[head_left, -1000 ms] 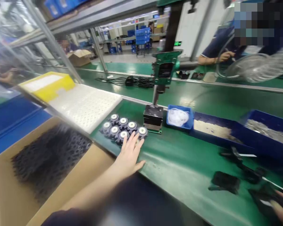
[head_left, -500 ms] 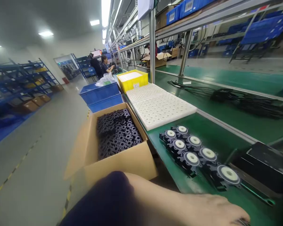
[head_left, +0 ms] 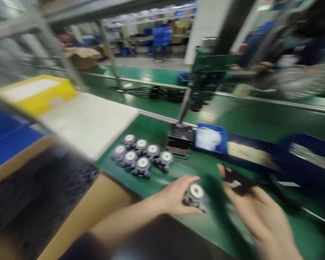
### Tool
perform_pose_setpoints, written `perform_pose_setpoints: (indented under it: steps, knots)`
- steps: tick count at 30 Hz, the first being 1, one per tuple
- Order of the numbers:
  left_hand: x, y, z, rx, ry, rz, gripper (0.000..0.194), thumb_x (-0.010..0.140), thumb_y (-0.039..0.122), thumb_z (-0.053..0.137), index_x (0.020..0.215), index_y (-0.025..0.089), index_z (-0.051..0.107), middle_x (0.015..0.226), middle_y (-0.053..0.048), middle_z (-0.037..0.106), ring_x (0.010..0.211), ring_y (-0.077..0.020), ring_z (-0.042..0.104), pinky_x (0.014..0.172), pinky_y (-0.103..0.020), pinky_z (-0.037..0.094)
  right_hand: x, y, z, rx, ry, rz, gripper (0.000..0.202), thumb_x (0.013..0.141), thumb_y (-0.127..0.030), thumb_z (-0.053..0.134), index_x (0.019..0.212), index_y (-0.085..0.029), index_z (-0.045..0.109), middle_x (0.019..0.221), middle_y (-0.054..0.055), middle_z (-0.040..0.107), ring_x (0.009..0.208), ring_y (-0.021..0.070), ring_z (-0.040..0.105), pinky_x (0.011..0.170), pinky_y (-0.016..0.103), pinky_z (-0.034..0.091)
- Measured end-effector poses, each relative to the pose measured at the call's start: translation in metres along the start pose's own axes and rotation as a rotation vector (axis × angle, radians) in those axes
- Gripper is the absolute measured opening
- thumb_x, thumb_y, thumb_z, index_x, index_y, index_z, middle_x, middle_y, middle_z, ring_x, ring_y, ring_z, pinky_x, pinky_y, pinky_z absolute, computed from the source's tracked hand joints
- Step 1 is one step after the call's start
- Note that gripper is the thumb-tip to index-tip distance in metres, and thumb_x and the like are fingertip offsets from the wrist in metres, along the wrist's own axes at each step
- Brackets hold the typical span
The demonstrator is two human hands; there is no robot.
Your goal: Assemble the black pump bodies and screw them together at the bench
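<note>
My left hand [head_left: 176, 196] is closed around a small black bracket with a white round wheel [head_left: 196, 190] on top, thumb and fingers on its sides, low over the green worktop. To its right, my right hand [head_left: 260, 216] is turned palm up and grips a flat black part [head_left: 240, 182] with a small pale patch; motion blur hides its exact kind. Beyond my left hand, several similar black brackets with white wheels [head_left: 143, 163] stand in two rows on the worktop [head_left: 162, 180].
A bench press [head_left: 209, 79] on a black base [head_left: 181, 134] stands behind the hands. Beside it are a blue bin of white pieces [head_left: 209, 138] and a larger dark blue bin [head_left: 308, 155]. Leftward lie a white perforated board [head_left: 89, 119], a yellow crate [head_left: 43, 95] and a cardboard box [head_left: 89, 206] of black parts.
The view has swung right, bringing the press and bins into sight. My left hand now shows fully with a wheeled bracket, and my right hand has appeared holding the black part.
</note>
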State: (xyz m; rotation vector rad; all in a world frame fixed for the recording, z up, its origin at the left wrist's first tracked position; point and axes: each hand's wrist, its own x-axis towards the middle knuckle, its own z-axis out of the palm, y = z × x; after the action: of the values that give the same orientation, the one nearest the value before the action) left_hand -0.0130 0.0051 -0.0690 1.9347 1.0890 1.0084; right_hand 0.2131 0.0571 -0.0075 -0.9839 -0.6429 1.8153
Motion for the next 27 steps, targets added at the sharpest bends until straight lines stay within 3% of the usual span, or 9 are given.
perform_pose_setpoints:
  steps: [2,5,12,18,23,27]
  knots:
    - [0.0,-0.003,-0.001,-0.03,-0.029,-0.108,0.094,0.071,0.054,0.079,0.147,0.019,0.033,0.145,-0.017,0.048,0.134,-0.0332,0.048,0.114,-0.049,0.04,0.0,-0.002,0.001,0.134,0.068,0.051,0.029,0.096,-0.02,0.043,0.109,-0.018,0.069,0.128,0.012,0.066,0.124,0.0202,0.059,0.088,0.029,0.059]
    - [0.001,-0.003,0.0,-0.062,-0.066,-0.206,0.093,0.073,0.052,0.079,0.146,0.021,0.031,0.147,-0.017,0.046,0.137,-0.0342,0.045,0.115,-0.052,0.038,0.006,0.0,0.007,0.191,0.044,0.035,0.024,0.095,-0.017,0.049,0.108,-0.014,0.069,0.127,0.013,0.066,0.121,0.0194,0.062,0.091,0.025,0.058]
    - [0.0,0.0,0.001,-0.083,-0.081,-0.231,0.097,0.071,0.052,0.08,0.147,0.021,0.029,0.148,-0.019,0.045,0.139,-0.0351,0.043,0.115,-0.054,0.037,0.002,0.008,0.009,0.116,-0.073,-0.019,0.018,0.093,-0.034,0.063,0.097,-0.018,0.071,0.128,0.011,0.066,0.123,0.027,0.06,0.09,0.029,0.057]
    - [0.0,0.001,-0.002,-0.077,-0.076,-0.216,0.101,0.07,0.054,0.08,0.149,0.022,0.027,0.146,-0.018,0.048,0.135,-0.0334,0.048,0.113,-0.051,0.041,0.004,0.007,0.018,-0.134,-0.048,0.024,0.02,0.087,-0.04,0.07,0.099,-0.025,0.072,0.131,0.005,0.065,0.088,0.0165,0.07,0.078,0.031,0.059]
    - [0.002,0.0,-0.002,-0.093,-0.065,-0.194,0.107,0.068,0.054,0.082,0.151,0.021,0.021,0.142,-0.017,0.052,0.132,-0.032,0.051,0.111,-0.049,0.044,0.001,0.013,0.034,-0.364,-0.033,-0.068,0.023,0.079,-0.043,0.076,0.091,-0.023,0.074,0.141,0.007,0.057,0.112,0.0231,0.062,0.089,0.034,0.054]
    - [0.002,-0.001,-0.001,-0.095,-0.058,-0.185,0.11,0.068,0.054,0.082,0.152,0.021,0.018,0.146,-0.018,0.048,0.135,-0.0323,0.048,0.112,-0.048,0.043,0.003,0.022,0.04,-0.493,-0.078,-0.133,0.02,0.078,-0.04,0.078,0.09,-0.023,0.075,0.136,0.009,0.059,0.122,0.0266,0.056,0.096,0.039,0.051]
